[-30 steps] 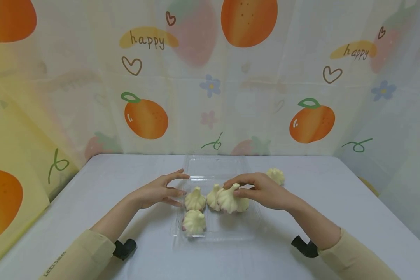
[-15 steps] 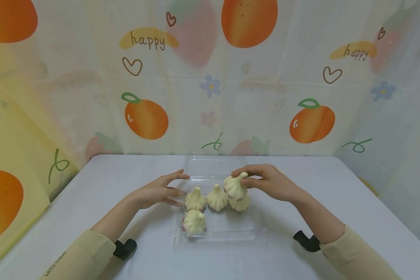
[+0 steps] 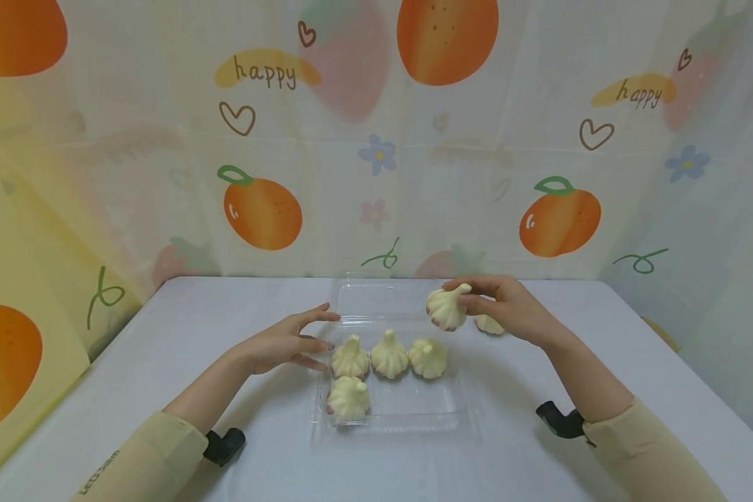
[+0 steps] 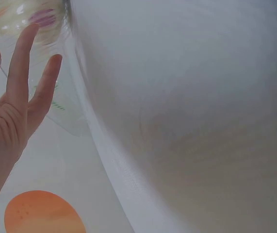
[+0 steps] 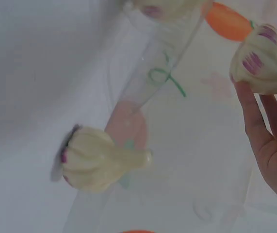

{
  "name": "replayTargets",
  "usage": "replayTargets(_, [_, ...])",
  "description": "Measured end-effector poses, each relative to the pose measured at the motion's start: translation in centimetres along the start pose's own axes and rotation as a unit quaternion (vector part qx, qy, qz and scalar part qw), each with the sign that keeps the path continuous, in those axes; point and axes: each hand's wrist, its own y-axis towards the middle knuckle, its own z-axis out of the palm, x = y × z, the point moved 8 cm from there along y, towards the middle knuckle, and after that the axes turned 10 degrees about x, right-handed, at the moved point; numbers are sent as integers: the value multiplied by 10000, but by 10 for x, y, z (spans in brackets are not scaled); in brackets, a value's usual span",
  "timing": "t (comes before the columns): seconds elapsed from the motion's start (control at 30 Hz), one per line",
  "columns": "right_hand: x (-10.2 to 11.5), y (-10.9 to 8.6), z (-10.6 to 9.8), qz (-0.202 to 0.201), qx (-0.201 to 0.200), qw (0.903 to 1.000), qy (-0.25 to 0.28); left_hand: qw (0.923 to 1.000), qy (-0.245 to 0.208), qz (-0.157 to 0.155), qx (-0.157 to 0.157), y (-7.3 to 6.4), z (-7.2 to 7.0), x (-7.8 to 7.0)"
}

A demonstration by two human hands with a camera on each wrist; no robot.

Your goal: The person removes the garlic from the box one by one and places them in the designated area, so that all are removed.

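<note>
My right hand (image 3: 508, 307) pinches a garlic bulb (image 3: 447, 309) by its neck, raised over the back right corner of a clear plastic container (image 3: 414, 421). In the right wrist view, that bulb shows purple streaks. My left hand (image 3: 285, 343) has its fingers spread at the container's left side, fingertips right at its wall. Inside the container, three garlic bulbs (image 3: 389, 355) stand in a back row, and another garlic bulb (image 3: 348, 399) sits at the front left. One more bulb (image 5: 97, 159) rests on the table to the right, partly hidden behind my right hand in the head view.
The container's clear lid (image 3: 383, 298) lies folded back behind it. A white cloth covers the table (image 3: 226, 307). Behind the table hangs a curtain (image 3: 326, 188) printed with oranges and hearts.
My right hand has lifted the garlic bulb from the container's back row area and carried it up, back and to the right. The left hand has stayed in place.
</note>
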Motion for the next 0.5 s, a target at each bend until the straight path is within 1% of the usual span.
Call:
replayTargets(0.1, [-5, -2, -11, -71, -103, 9998, 121, 10000, 8, -5, 14, 1, 0, 1])
replayTargets(0.2, [-11, -4, -22, -52, -210, 9997, 142, 10000, 18, -15, 16, 1, -1, 1])
replayTargets(0.4, [-29, -10, -37, 237, -465, 9986, 52, 10000, 40, -15, 28, 2, -2, 2])
replayTargets(0.5, [-39, -14, -42, 367, -524, 9978, 144, 10000, 29, -29, 36, 2, -2, 3])
